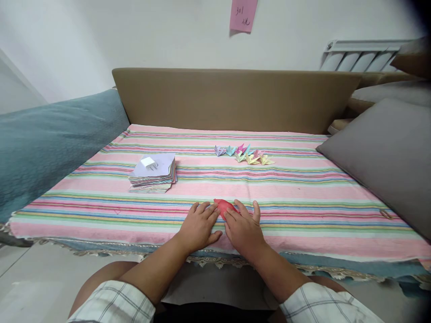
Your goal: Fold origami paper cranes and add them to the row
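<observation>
A small piece of red paper (224,206), seemingly folded, lies on the striped cloth near its front edge. From the left, the fingertips of my left hand (198,226) press on it, with the fingers laid flat and the thumb apart. My right hand (245,229) touches its right side with some fingertips, while the other fingers spread away from it. Part of the paper is hidden under the fingers. Beyond the hands, several folded paper cranes (240,154) in purple, blue, pink and yellow stand grouped together.
At the left is a stack of paper sheets (153,175) with a small white block (148,162) on top. The striped cloth (101,184) covers the seat. A grey cushion (387,157) leans at the right, and a brown backrest (235,98) rises behind.
</observation>
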Demonstrator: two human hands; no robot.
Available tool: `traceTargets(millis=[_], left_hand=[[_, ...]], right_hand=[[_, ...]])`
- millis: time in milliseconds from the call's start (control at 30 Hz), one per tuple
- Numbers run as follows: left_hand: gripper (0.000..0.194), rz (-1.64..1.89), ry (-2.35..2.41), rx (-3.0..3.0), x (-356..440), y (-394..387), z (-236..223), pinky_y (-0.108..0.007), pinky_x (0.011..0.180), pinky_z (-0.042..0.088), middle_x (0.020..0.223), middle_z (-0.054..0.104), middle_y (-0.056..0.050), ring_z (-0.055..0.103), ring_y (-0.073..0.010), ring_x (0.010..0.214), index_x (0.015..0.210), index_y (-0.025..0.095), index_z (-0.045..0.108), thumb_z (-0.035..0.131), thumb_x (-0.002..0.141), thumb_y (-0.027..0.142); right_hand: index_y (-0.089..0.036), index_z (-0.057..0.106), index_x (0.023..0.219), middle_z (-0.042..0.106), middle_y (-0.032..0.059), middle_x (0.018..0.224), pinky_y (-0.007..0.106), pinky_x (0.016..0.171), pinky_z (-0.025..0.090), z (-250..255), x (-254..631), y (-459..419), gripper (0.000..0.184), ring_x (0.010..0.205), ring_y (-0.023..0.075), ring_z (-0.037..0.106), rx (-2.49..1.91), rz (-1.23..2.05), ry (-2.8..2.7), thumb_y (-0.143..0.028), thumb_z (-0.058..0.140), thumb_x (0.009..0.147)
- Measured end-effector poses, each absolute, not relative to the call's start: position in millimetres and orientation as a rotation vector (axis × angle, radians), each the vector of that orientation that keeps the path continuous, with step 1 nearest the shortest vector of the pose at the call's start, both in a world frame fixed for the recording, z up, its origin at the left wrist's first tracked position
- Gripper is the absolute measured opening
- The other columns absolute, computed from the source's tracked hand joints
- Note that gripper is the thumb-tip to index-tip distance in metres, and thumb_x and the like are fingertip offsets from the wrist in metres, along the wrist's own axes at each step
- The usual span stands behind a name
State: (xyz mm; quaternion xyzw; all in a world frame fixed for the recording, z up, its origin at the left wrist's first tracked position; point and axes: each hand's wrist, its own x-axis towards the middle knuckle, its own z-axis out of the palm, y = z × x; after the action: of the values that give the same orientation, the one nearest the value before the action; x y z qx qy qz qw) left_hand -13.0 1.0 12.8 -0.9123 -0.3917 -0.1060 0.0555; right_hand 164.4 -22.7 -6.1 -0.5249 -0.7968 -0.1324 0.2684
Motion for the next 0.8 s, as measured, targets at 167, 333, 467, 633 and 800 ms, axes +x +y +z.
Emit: traceTargets(millis=[167, 333, 467, 633, 800], left_hand=[[0.059, -0.291, -1.141, -2.769, -11.3, 1.3, 12.6, -0.045, 0.1, 0.027, 0.139, 0.044, -0.008, 0.041, -0.029, 0.119, 0.129, 0.019, 0.047, 0.051, 0.079, 0.051], [0.057, -0.304, -1.177, -2.72, -9.5, -0.9, 10.3, -0.045, 0.099, 0.027, 0.135, 0.048, -0.009, 0.042, -0.0293, 0.117, 0.126, 0.019, 0.049, 0.052, 0.078, 0.05], [0.056, -0.299, -1.22, -2.689, -7.7, -3.1, 11.2, -0.045, 0.1, 0.027, 0.133, 0.049, -0.011, 0.043, -0.0293, 0.117, 0.124, 0.019, 0.051, 0.053, 0.077, 0.05], [0.055, -0.294, -1.251, -2.688, -7.3, -2.8, 14.4, -0.045, 0.098, 0.028, 0.131, 0.05, -0.011, 0.043, -0.0295, 0.116, 0.122, 0.02, 0.051, 0.055, 0.076, 0.051], [0.058, -0.303, -1.292, -2.678, -9.2, 0.2, 15.6, -0.048, 0.098, 0.028, 0.132, 0.049, -0.011, 0.042, -0.0309, 0.115, 0.121, 0.023, 0.052, 0.057, 0.073, 0.055]], right_hand=[[-0.025, 0.064, 0.094, 0.069, 0.003, 0.1, 0.057, 0.106, -0.005, -6.3, 165.4, -21.8, 0.016, 0.119, 0.0271, 0.046, -1.405, -0.359, -2.151, -0.022, 0.056, 0.081], [-0.025, 0.065, 0.094, 0.069, 0.0036, 0.1, 0.057, 0.106, -0.006, -6.4, 165.6, -21.1, 0.016, 0.12, 0.0275, 0.044, -1.419, -0.349, -2.174, -0.023, 0.056, 0.081], [-0.026, 0.065, 0.094, 0.069, 0.0033, 0.1, 0.058, 0.106, -0.005, -6.0, 165.1, -21.4, 0.016, 0.119, 0.0274, 0.045, -1.423, -0.341, -2.174, -0.023, 0.055, 0.082], [-0.026, 0.065, 0.096, 0.069, 0.0038, 0.1, 0.057, 0.106, -0.005, -6.2, 164.9, -21.6, 0.018, 0.12, 0.0283, 0.044, -1.436, -0.349, -2.184, -0.022, 0.054, 0.082], [-0.027, 0.064, 0.097, 0.068, 0.0036, 0.101, 0.058, 0.106, -0.005, -6.7, 165.1, -20.7, 0.019, 0.119, 0.0285, 0.045, -1.436, -0.363, -2.194, -0.022, 0.055, 0.081]])
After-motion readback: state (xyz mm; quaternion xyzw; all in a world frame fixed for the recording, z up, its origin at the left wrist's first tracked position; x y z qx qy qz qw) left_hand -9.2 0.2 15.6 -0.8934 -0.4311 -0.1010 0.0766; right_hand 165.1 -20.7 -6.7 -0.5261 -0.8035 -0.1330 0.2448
